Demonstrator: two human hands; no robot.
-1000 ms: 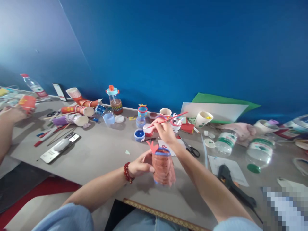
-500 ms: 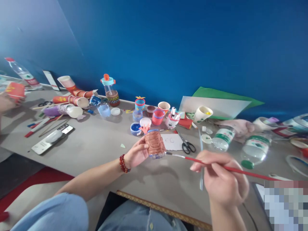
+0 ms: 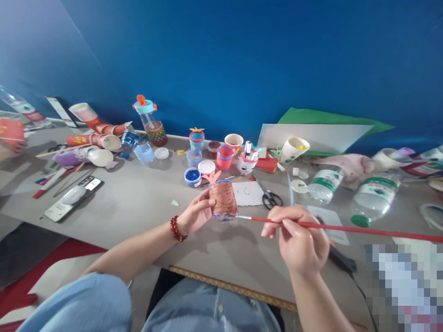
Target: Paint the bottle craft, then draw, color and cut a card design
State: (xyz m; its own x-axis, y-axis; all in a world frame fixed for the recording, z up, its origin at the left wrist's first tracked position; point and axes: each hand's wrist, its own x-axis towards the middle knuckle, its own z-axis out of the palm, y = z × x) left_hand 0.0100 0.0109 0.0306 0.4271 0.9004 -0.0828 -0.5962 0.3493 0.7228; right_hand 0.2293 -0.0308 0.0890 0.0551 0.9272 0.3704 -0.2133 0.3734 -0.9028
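My left hand (image 3: 196, 213) grips a small brown-painted cup (image 3: 223, 198) by its left side, above the table. Its lower rim looks clear and bluish, and pink paper prongs (image 3: 212, 177) stick up at its top left. In my right hand (image 3: 299, 235) is a long red paintbrush (image 3: 332, 226), pinched between thumb and fingers. The brush tip meets the cup's lower right edge. Behind the cup stand an open jar of blue paint (image 3: 192, 177) and a white lid (image 3: 206, 168). A white sheet with small drawn curves (image 3: 246, 196) lies just right of the cup.
Black-handled scissors (image 3: 272, 199) lie right of the sheet. Two clear bottles (image 3: 324, 185) lie at the right. At the back stand a red paint cup (image 3: 225, 159) and a drinking bottle (image 3: 152, 124). A phone (image 3: 69, 203) rests at the left. Another person's hand (image 3: 12, 152) shows at the far left.
My right hand has moved left and slightly up relative to the cup, bringing the brush tip over its lower edge. My left hand still holds the cup. The view has shifted slightly.
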